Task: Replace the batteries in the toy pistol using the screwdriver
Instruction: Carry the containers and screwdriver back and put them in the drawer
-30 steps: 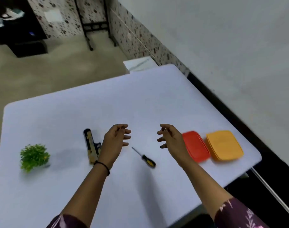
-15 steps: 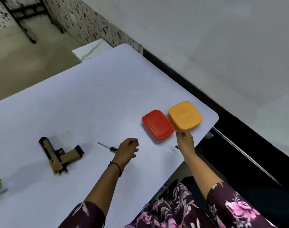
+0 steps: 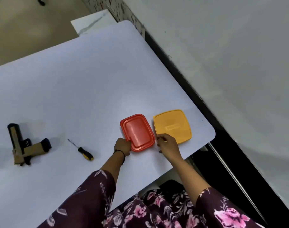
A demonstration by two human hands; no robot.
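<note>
Reaching for the two lidded boxes at 3 o'clock on the table (image 3: pixel 91 79).

Left hand (image 3: pixel 122 146) curling shut on the near left corner of the red box (image 3: pixel 137 132); right hand (image 3: pixel 166 144) pinching the near edge of the yellow box (image 3: pixel 172 125), fingers close together. Probably opening the boxes for batteries, though not showing what is inside. Doing it well: holding the red box down flat, lifting each lid slowly from one corner, keeping it level. Boxes sitting just beside each other and near the table edge, so maybe bumping or slipping off. Toy pistol (image 3: pixel 19 145) lying flat far over at 9 o'clock, well apart from both hands. Screwdriver (image 3: pixel 82 150) lying between pistol and red box, untouched, nothing blocking it.
</note>
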